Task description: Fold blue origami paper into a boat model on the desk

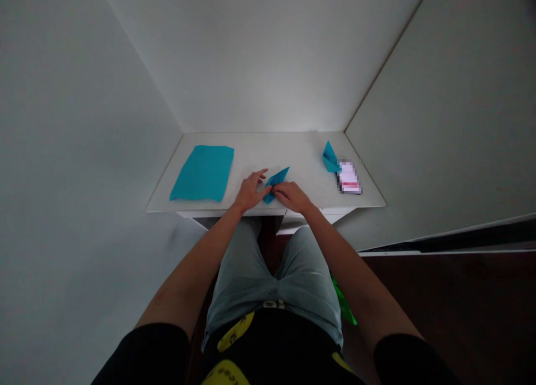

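Observation:
A small folded piece of blue paper [278, 177] lies on the white desk close to its front edge, between my two hands. Its pointed end reaches up and to the right. My left hand [251, 191] is at its left side, fingers spread and stretched forward, with the thumb against the paper. From the right, my right hand [294, 196] has its fingers bent and pinched on the near part of the paper. My fingers cover some of the lower folds.
Flat blue sheets or one sheet [204, 173] lie on the left of the white desk [251, 145]. A folded blue paper boat [330, 157] rests at the right, against a phone [349, 177] with a lit screen. Walls enclose the desk on three sides.

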A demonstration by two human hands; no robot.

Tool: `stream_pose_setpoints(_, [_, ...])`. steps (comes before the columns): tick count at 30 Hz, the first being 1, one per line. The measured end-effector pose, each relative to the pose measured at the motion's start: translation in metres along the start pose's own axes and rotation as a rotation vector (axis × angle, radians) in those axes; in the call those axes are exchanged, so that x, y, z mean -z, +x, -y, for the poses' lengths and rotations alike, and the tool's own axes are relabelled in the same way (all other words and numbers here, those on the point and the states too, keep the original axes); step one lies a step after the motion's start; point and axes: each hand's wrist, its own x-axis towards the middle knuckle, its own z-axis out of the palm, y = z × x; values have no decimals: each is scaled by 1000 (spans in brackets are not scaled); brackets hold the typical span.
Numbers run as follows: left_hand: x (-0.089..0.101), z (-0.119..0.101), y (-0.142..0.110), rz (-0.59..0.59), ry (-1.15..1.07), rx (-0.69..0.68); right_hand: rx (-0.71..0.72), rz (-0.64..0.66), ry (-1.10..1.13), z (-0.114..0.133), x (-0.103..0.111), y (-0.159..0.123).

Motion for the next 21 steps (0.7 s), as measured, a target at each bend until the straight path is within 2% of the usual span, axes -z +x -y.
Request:
stream_pose_setpoints(4, [-4,4,2,-32,-146,52,-25,-45,69,0,-7,5])
stream_pose_setpoints(9, [-5,4,1,-69,-156,11,6,-29,38,5,-17,12])
stream_pose_setpoints(12, [-5,4,2,-130,-184,49,18,-24,29,9,-20,13])
stream_pose_setpoints(14, [-4,4,3,-166,-210,85,-66,-107,-35,10,-23,13])
stream_pose_setpoints(18, [0,0,4,-164,-253,130,-397,-355,-199,7,-29,15])
stream_pose_setpoints(21, [1,-2,4,-146,-270,136,-532,-413,-208,1,-33,21])
